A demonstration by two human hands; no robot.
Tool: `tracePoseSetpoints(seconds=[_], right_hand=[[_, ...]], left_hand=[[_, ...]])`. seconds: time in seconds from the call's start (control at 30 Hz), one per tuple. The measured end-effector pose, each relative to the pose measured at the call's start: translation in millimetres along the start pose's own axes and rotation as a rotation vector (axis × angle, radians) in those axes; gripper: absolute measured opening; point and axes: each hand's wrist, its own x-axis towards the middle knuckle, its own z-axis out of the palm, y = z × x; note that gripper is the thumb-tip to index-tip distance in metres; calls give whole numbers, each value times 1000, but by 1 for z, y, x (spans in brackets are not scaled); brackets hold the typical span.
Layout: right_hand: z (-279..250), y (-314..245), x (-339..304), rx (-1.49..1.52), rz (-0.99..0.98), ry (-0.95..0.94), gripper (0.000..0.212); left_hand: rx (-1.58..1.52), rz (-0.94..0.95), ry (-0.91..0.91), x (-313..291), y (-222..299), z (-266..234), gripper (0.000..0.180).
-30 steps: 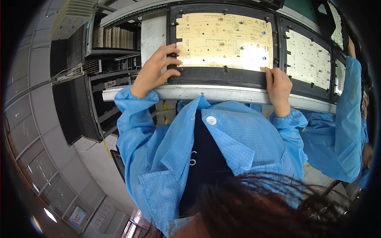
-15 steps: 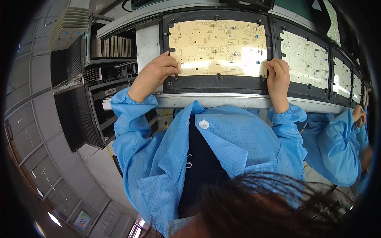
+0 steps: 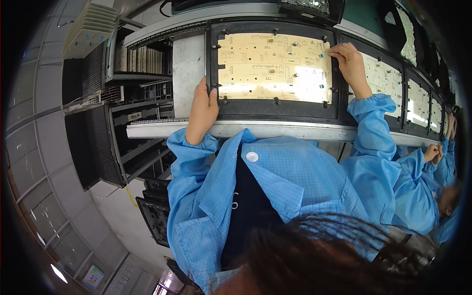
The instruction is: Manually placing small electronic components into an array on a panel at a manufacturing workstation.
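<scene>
A cream-yellow circuit board (image 3: 260, 60) lies flat in a black frame (image 3: 246, 109), its long axis running left to right across the front of the person's body and dipping very slightly toward the right. Its notched short edge faces left, and two small blue components (image 3: 321, 56) sit toward the opposite, right-hand end. Small black clips (image 3: 276, 101) stand around the board's border, and the frame lies just beyond a pale metal rail (image 3: 275, 131). The board is between the two hands, to the right of the left hand (image 3: 202, 110) and to the left of the right hand (image 3: 351, 64). The left hand is at the frame's left side, well below the board's upper corner, its fingers stretched away from the body and its thumb set apart from them beside the frame's edge; whether it presses or merely rests there, I cannot tell. The right hand reaches higher, bent over at the wrist, with its fingers curled and the tips pointing left at the board's right edge near the upper corner; whether they pinch anything is too small to tell. Both forearms, in blue sleeves (image 3: 371, 110), come up from the body, the right one extended farther. Another board (image 3: 381, 73) lies to the right, partly behind the right hand.
</scene>
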Motion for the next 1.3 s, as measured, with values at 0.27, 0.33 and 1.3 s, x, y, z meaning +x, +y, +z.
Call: tracePoseSetpoints(seconds=[0.27,0.33,1.3], right_hand=[[-23,-15,80,-26,-251,308,14],[-9,15,103,-112,-142,275,21],[26,-21,6,887,217,-332,18]], left_hand=[[44,-24,89,-4,19,2,40],[-6,-91,131,-6,39,1,36],[441,292,524,-19,153,89,24]])
